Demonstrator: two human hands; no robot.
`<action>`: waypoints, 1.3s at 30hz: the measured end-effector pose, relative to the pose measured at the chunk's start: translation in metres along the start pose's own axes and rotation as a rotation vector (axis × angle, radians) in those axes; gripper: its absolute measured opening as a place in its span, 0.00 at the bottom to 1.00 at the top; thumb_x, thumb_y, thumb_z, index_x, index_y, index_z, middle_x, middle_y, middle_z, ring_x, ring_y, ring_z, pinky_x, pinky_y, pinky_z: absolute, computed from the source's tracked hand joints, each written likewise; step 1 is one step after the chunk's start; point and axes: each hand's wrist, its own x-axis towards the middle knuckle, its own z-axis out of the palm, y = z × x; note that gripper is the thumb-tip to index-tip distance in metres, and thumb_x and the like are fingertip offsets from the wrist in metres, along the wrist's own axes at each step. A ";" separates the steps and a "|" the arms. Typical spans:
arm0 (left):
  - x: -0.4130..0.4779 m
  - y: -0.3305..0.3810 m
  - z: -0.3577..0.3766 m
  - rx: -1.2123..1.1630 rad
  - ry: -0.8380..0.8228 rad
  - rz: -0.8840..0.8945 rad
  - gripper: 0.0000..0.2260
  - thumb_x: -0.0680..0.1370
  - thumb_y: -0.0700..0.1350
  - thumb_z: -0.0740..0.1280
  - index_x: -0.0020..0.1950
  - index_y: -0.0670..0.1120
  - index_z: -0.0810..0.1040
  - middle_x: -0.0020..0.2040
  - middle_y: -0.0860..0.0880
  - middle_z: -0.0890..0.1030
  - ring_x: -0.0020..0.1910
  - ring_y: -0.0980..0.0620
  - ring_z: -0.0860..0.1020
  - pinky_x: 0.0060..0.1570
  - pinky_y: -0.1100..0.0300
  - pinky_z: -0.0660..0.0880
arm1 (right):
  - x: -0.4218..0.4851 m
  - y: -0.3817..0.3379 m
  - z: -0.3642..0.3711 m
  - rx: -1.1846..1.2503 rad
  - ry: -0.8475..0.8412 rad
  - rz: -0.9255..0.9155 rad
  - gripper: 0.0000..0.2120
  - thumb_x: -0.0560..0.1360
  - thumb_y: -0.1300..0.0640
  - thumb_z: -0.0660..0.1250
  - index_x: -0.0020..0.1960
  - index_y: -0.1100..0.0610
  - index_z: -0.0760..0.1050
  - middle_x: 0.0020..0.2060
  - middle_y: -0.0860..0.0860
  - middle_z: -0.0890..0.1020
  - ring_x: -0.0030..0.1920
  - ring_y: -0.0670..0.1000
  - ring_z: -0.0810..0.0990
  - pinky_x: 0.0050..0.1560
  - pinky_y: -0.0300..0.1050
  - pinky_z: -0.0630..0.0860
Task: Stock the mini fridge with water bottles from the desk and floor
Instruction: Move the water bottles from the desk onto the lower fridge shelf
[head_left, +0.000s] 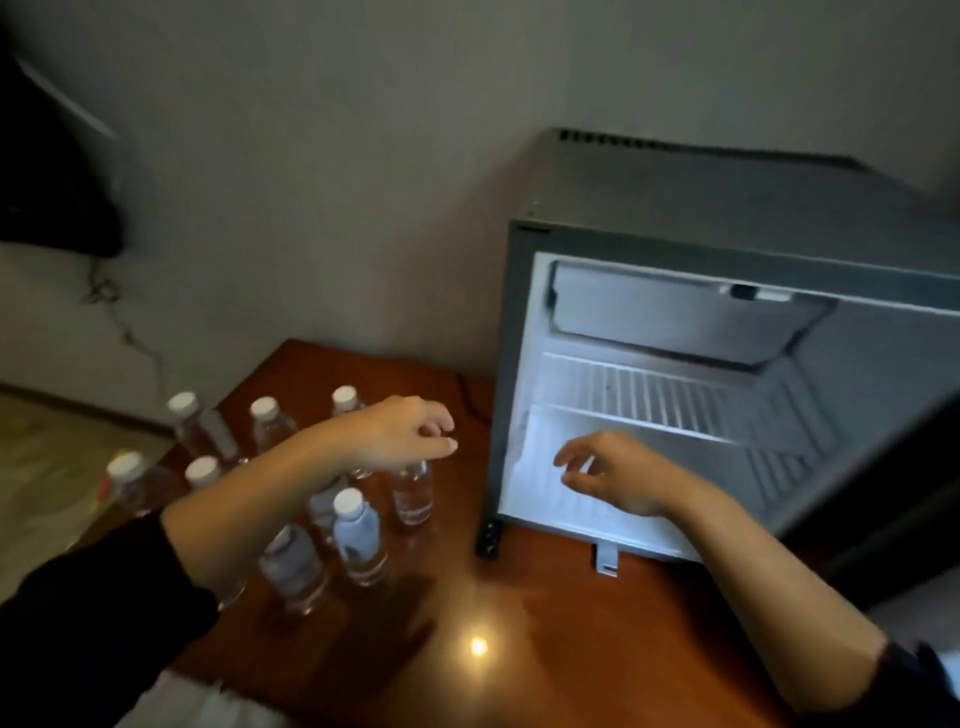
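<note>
A grey, box-shaped mini fridge (727, 218) stands open on the right side of a glossy reddish-brown wooden desk (519, 613). Its white interior is lit, and a white wire shelf (670, 400) crosses the middle with nothing on it. The fridge's dark door (904, 499) is swung out at the right edge of the view.

The clear plastic water bottles with white caps (358, 540) stand upright in a loose cluster on the left part of the desk, all outside the fridge.

The left hand (400, 434) hangs over the bottle nearest the fridge (414, 493) with its fingers loosely curled and nothing visibly in its grasp. That bottle's cap is hidden under the palm, so the hand may be touching it, but the view does not settle this.

The right hand (613, 478) hovers in front of the fridge's lower compartment, palm down, fingers relaxed and slightly spread, holding nothing. Both forearms are bare below dark sleeves.
</note>
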 end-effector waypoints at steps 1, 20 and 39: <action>-0.009 -0.008 0.007 -0.032 0.039 -0.038 0.17 0.78 0.52 0.63 0.64 0.46 0.72 0.58 0.49 0.78 0.53 0.53 0.77 0.45 0.66 0.72 | 0.005 -0.001 0.007 -0.010 -0.041 -0.032 0.13 0.78 0.53 0.64 0.61 0.54 0.76 0.55 0.50 0.81 0.53 0.51 0.79 0.55 0.42 0.73; -0.025 -0.111 0.200 -0.536 0.724 -0.420 0.37 0.73 0.51 0.70 0.75 0.56 0.52 0.74 0.53 0.62 0.73 0.53 0.62 0.71 0.48 0.64 | 0.122 -0.088 0.132 0.100 -0.116 -0.562 0.22 0.77 0.55 0.64 0.70 0.53 0.67 0.63 0.50 0.76 0.62 0.49 0.75 0.56 0.41 0.71; 0.022 -0.158 0.261 -0.403 0.977 -0.161 0.35 0.72 0.50 0.71 0.73 0.56 0.53 0.68 0.56 0.66 0.68 0.53 0.68 0.65 0.46 0.71 | 0.132 -0.063 0.213 0.303 0.289 -0.748 0.13 0.77 0.47 0.63 0.57 0.52 0.69 0.51 0.46 0.79 0.52 0.48 0.78 0.53 0.52 0.77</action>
